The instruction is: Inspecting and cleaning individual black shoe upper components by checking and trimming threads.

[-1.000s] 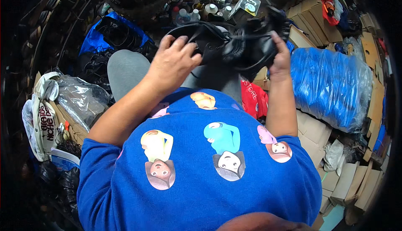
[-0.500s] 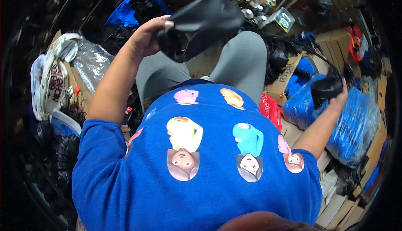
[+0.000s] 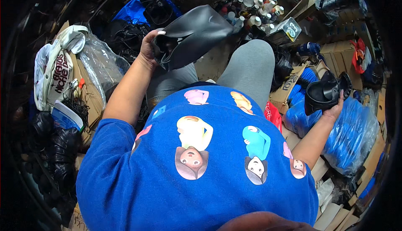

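In my left hand (image 3: 149, 50) is a wide, hollow piece of smooth black leather-like material (image 3: 199, 40). It looks like a boot upper, its open end by my fingers and its broad end pointing up and right above my lap. My fingers and thumb are closed on its left edge. At the right, my right hand (image 3: 335, 110) grips a smaller folded black leather-like piece (image 3: 321, 95), possibly another upper. It is held above a bundle of blue items in clear plastic (image 3: 349, 134). Part of that hand is hidden behind the piece.
Bottles (image 3: 261, 11) stand together at the far middle. A blue bag (image 3: 132, 11) with black items lies far left. On the left are a white printed cloth bag (image 3: 58, 69), clear plastic (image 3: 102, 65) and shiny black footwear-like items (image 3: 65, 155). Cardboard (image 3: 337, 57) lies right.
The larger black piece has come down slightly and its broad end has swung a little left. The smaller black piece has turned in my right hand, showing more of its folds.
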### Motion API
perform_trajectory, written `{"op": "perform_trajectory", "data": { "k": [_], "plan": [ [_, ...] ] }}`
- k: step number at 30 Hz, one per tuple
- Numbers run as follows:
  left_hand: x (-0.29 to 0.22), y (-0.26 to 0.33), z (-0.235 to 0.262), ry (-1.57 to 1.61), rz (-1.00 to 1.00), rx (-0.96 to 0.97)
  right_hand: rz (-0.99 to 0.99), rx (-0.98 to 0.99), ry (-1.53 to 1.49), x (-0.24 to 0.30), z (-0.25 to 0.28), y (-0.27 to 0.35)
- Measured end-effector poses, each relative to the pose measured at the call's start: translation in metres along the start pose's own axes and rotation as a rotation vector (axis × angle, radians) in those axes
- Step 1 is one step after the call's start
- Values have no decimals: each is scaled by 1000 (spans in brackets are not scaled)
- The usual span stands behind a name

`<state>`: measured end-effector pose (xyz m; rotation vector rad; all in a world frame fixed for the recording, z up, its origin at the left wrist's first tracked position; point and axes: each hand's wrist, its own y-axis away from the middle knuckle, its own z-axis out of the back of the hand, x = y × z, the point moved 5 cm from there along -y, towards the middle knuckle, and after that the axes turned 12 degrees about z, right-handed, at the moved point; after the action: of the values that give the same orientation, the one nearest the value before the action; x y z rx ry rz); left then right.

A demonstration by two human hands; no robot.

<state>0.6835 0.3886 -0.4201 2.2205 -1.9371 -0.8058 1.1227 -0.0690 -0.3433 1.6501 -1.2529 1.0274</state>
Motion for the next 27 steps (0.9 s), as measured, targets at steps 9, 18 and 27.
{"op": "perform_trajectory", "data": {
  "k": [9,18,27],
  "plan": [
    [-3,2,-5,-256,-62,-143,80,87,-50,2,-49,12],
    [34,-56,7,-878,168,-300,78,253,36,-14,-87,16],
    [55,-17,-147,-1643,-752,-131,-570,707,-172,-88,-244,117]
  ]
}}
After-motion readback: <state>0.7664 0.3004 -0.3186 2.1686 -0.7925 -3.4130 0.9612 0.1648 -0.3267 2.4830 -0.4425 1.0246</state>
